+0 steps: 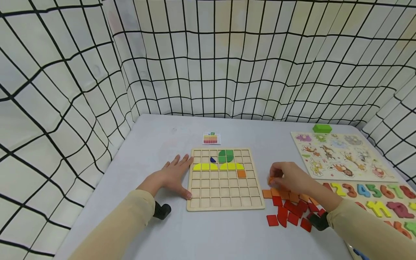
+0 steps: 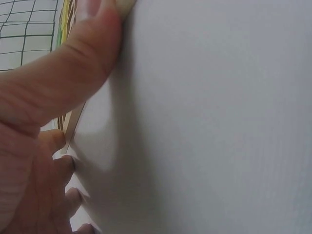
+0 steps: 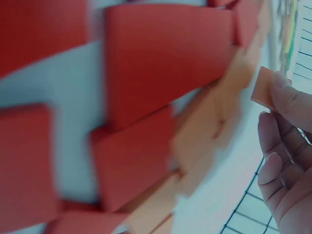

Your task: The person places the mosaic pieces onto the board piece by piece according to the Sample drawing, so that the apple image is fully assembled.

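A wooden grid board lies in the middle of the table, holding green quarter-round pieces, yellow pieces, a small blue piece and one orange square. My left hand rests with spread fingers along the board's left edge, thumb at its lower corner. To the right of the board, my right hand pinches an orange square tile between thumb and fingers. It is above a pile of orange tiles and red tiles.
A small picture card lies behind the board. On the right are an animal puzzle board, a letter and number puzzle board and a green block. Black netting over white walls encloses the table.
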`<state>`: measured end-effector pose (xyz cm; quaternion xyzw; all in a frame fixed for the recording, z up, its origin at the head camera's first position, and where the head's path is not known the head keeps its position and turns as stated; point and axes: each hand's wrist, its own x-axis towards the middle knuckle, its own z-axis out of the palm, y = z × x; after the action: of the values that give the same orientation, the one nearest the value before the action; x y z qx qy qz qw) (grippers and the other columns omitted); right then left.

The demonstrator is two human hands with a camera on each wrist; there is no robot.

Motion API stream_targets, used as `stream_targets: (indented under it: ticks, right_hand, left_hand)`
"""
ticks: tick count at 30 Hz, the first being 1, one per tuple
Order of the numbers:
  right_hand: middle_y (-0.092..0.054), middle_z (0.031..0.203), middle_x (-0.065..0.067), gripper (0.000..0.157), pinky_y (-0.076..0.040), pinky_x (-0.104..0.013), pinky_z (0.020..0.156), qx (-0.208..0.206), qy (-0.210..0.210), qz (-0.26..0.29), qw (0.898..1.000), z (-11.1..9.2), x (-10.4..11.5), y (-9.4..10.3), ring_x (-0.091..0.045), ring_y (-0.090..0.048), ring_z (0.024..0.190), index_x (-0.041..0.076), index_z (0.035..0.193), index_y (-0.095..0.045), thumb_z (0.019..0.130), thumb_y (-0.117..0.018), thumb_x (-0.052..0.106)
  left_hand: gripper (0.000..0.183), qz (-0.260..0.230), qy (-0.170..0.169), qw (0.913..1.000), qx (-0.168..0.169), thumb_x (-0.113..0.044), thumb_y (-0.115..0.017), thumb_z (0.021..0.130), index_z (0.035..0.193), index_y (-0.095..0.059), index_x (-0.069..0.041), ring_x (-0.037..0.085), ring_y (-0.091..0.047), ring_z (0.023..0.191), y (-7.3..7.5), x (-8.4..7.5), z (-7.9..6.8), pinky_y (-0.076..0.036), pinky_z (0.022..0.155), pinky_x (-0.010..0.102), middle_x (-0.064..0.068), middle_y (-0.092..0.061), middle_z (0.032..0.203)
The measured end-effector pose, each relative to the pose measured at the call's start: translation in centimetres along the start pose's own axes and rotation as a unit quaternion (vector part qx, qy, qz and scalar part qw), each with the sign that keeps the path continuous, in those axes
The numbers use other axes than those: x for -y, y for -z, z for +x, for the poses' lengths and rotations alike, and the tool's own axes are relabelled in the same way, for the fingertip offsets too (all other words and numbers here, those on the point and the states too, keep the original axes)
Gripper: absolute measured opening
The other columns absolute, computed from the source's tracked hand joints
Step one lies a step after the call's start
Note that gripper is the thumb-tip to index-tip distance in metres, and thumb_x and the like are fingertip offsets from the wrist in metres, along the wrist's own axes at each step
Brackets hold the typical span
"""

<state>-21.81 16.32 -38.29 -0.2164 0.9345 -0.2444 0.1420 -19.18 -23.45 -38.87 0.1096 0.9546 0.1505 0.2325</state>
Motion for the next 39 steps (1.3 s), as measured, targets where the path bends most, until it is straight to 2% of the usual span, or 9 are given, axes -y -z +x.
stream_targets:
  ticks: [4,13,17,23,33,39]
  right_hand:
    - [-0.064,0.086,0.002,0.012,-0.052,-0.022,0.072,-0.020,0.021,0.010,1.000,0.9,1.3,-0.3,-0.016,-0.056,0.085,0.013,0.091,-0.066,0.091,-0.076,0.007]
    - [-0.066,0.089,0.002,0.007,-0.054,-0.023,0.074,-0.002,0.060,0.045,0.997,3.3,4.3,-2.5,-0.014,-0.058,0.083,0.011,0.093,-0.070,0.091,-0.076,0.009]
    - [-0.068,0.091,0.003,0.005,-0.055,-0.024,0.076,0.008,0.051,0.048,0.998,3.7,5.1,-3.2,-0.015,-0.058,0.085,0.013,0.095,-0.073,0.092,-0.076,0.010]
    - [-0.072,0.097,0.001,0.005,-0.059,-0.029,0.083,-0.005,0.045,0.018,0.999,3.8,5.4,-3.8,-0.014,-0.061,0.089,0.013,0.095,-0.077,0.091,-0.077,0.010]
    - [-0.073,0.093,0.002,0.005,-0.059,-0.026,0.078,-0.022,0.064,-0.006,0.998,3.8,5.3,-4.2,-0.010,-0.062,0.085,0.011,0.093,-0.080,0.090,-0.078,0.009]
    - [-0.073,0.093,0.004,0.006,-0.058,-0.025,0.078,-0.029,0.057,-0.007,0.998,3.5,5.1,-3.8,-0.010,-0.061,0.085,0.012,0.095,-0.080,0.091,-0.077,0.009]
  left_hand:
    - [0.132,-0.002,0.002,1.0000,-0.001,-0.052,-0.091,0.070,0.165,-0.011,-0.009,0.044,0.003,0.159,0.1,0.0,-0.1,-0.007,0.126,0.067,0.016,-0.003,0.173]
    - [0.131,-0.003,-0.003,1.0000,-0.003,-0.051,-0.091,0.071,0.165,-0.011,-0.008,0.045,0.002,0.159,-0.1,-0.1,-0.2,-0.007,0.125,0.068,0.016,-0.004,0.173]
    - [0.131,-0.004,-0.002,1.0000,-0.005,-0.052,-0.091,0.071,0.165,-0.011,-0.009,0.044,0.003,0.159,-0.2,-0.1,-0.2,-0.006,0.126,0.068,0.016,-0.004,0.173]
    - [0.131,-0.005,-0.001,1.0000,-0.005,-0.052,-0.091,0.071,0.165,-0.012,-0.009,0.044,0.003,0.159,-0.1,-0.1,-0.2,-0.006,0.126,0.067,0.015,-0.004,0.173]
    - [0.131,-0.004,0.003,1.0000,-0.004,-0.052,-0.091,0.070,0.165,-0.012,-0.010,0.043,0.003,0.159,0.1,-0.2,-0.2,-0.006,0.126,0.067,0.015,-0.004,0.173]
    - [0.131,-0.002,0.000,1.0000,-0.003,-0.051,-0.091,0.071,0.165,-0.011,-0.009,0.044,0.003,0.159,0.1,-0.1,-0.2,-0.006,0.126,0.067,0.016,-0.003,0.173]
